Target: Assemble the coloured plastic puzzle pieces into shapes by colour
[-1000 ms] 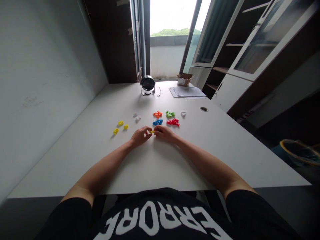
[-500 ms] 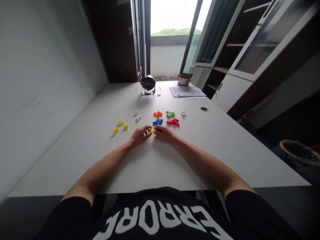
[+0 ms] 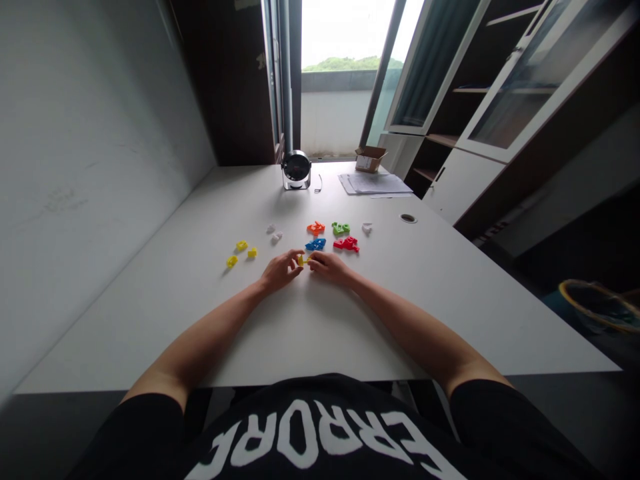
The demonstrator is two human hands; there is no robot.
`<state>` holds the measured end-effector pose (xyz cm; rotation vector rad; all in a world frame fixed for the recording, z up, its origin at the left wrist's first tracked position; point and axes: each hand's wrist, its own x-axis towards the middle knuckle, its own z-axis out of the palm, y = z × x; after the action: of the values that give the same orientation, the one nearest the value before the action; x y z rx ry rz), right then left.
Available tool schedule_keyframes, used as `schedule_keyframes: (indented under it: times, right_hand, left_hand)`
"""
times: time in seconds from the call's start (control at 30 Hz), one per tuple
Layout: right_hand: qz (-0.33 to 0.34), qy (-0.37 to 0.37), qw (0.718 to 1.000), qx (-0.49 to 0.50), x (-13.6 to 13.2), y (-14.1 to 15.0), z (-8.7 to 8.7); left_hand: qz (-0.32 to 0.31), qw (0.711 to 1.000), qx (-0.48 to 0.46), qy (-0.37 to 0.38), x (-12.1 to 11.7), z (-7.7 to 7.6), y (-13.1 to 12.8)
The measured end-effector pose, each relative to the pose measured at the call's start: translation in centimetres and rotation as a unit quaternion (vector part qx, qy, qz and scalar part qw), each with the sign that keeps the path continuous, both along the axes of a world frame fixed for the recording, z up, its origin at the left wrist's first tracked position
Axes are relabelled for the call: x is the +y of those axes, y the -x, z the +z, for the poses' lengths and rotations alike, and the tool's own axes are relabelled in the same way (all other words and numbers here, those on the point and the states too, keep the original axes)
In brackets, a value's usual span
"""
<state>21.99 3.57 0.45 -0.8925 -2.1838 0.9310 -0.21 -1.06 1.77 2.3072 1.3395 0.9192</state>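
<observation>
Small yellow plastic pieces [image 3: 301, 260] are between my hands, low over the white table; their exact shape is too small to make out. My left hand [image 3: 283, 269] curls round the left side, thumb and fingers closed on the yellow plastic. From the right, my right hand [image 3: 327, 265] pinches the other end between thumb and forefinger. Just beyond my fingertips lies a group of blue pieces [image 3: 315, 245]. Red pieces [image 3: 347, 244] sit beyond my right hand, with orange pieces [image 3: 315, 229] and green pieces [image 3: 341, 229] farther back.
Loose yellow pieces [image 3: 242, 245] lie to the left on the table [image 3: 320, 333]. White pieces [image 3: 277, 237] and another white piece [image 3: 367, 227] flank the coloured groups. At the back stand a round black device [image 3: 297, 167], papers [image 3: 377, 184] and a cardboard box [image 3: 370, 160].
The yellow plastic between my hands has turned slightly, and my fingers have shifted a little around it. The other pieces have stayed in place.
</observation>
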Motion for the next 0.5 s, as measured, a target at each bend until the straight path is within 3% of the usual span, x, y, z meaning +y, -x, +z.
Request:
schedule_keyframes:
  times: [0.3,0.5]
  right_hand:
    - [0.001,-0.018,1.0,0.001,-0.3,0.1,0.2]
    - [-0.018,-0.07,0.997,0.029,-1.0,0.1,0.5]
  left_hand:
    - [0.004,1.0,0.011,-0.013,-0.2,0.2,-0.1]
    - [0.05,0.998,0.026,-0.001,-0.2,0.4,0.1]
